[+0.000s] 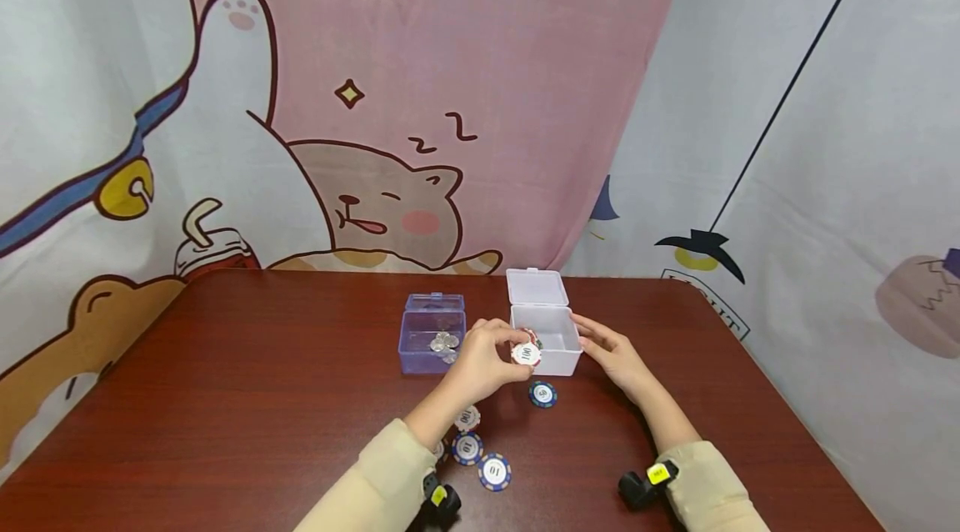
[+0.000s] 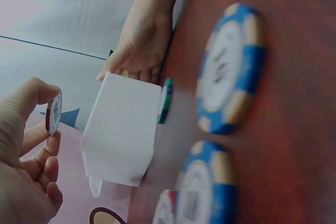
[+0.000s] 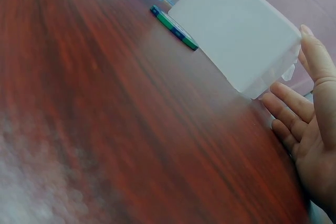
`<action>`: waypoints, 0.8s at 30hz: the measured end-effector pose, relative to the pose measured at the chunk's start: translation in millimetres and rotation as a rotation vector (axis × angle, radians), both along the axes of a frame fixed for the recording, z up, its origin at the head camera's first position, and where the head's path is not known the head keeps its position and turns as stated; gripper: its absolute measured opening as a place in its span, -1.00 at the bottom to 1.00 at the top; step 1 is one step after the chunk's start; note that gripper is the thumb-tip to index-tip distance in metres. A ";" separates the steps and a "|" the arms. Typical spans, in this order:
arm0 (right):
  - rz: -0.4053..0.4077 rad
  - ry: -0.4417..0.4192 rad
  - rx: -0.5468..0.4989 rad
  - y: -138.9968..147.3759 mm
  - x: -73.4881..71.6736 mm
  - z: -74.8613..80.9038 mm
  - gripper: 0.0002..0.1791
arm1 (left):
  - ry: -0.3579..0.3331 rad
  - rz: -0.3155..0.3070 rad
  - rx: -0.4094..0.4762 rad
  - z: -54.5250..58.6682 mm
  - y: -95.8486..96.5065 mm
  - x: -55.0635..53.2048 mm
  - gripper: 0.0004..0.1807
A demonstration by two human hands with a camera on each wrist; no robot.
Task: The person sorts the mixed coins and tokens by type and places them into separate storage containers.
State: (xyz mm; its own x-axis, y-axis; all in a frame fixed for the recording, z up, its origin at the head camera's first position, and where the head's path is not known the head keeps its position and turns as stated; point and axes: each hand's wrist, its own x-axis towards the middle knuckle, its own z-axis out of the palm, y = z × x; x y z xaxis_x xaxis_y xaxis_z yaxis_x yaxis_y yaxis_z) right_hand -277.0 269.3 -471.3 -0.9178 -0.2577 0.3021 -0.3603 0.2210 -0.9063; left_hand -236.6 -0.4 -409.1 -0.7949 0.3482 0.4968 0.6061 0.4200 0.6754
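My left hand (image 1: 480,358) pinches a white and red poker chip (image 1: 527,354) marked 100 between thumb and fingers, over the near left part of the white plastic box (image 1: 558,364). That box stands with its lid (image 1: 537,288) tipped back; behind the pinched chip, part of another chip shows at the box. With fingers extended, my right hand (image 1: 617,358) rests at the box's right side, its thumb by the near corner in the right wrist view. A blue and green chip (image 1: 543,394) marked 5 lies on the table just in front of the box.
Left of the white box stands a translucent blue box (image 1: 418,362), lid up, holding several shiny clear pieces (image 1: 444,342). Nearer on the brown table (image 1: 262,415) lie blue chips marked 10 (image 1: 495,472), a 100 chip (image 1: 468,418) and one partly hidden by the left wrist.
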 end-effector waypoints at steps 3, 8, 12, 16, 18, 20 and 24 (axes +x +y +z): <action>-0.007 0.001 0.010 0.3 0.2 -0.3 -0.51 | -0.010 0.010 0.029 4.0 2.9 -5.7 -0.62; -0.033 -0.014 0.042 0.9 1.4 0.3 -0.51 | -0.022 0.043 0.039 7.0 7.4 -15.7 -0.63; -0.042 -0.033 0.050 0.4 1.6 1.6 -0.51 | -0.034 0.065 0.021 7.8 10.6 -20.7 -0.61; -0.037 -0.036 0.051 -1.0 1.6 2.3 -0.50 | -0.059 0.080 0.025 7.2 13.5 -24.9 -0.59; -0.031 -0.032 0.054 -1.4 1.7 2.5 -0.50 | -0.070 0.087 0.036 6.0 14.9 -27.2 -0.58; -0.031 -0.028 0.055 -1.8 1.8 2.8 -0.51 | -0.076 0.096 0.046 4.0 16.2 -30.0 -0.58; -0.038 -0.027 0.061 -1.7 1.9 3.0 -0.50 | -0.066 0.114 0.065 -0.4 18.8 -35.1 -0.59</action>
State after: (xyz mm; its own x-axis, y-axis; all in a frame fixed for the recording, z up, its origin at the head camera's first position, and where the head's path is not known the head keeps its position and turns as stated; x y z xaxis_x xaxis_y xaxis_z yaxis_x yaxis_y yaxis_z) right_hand -275.0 267.5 -468.3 -0.9350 -0.2397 0.2615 -0.3258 0.2891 -0.9001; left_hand -271.7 18.4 -409.6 -0.8591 0.2227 0.4608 0.5105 0.4377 0.7401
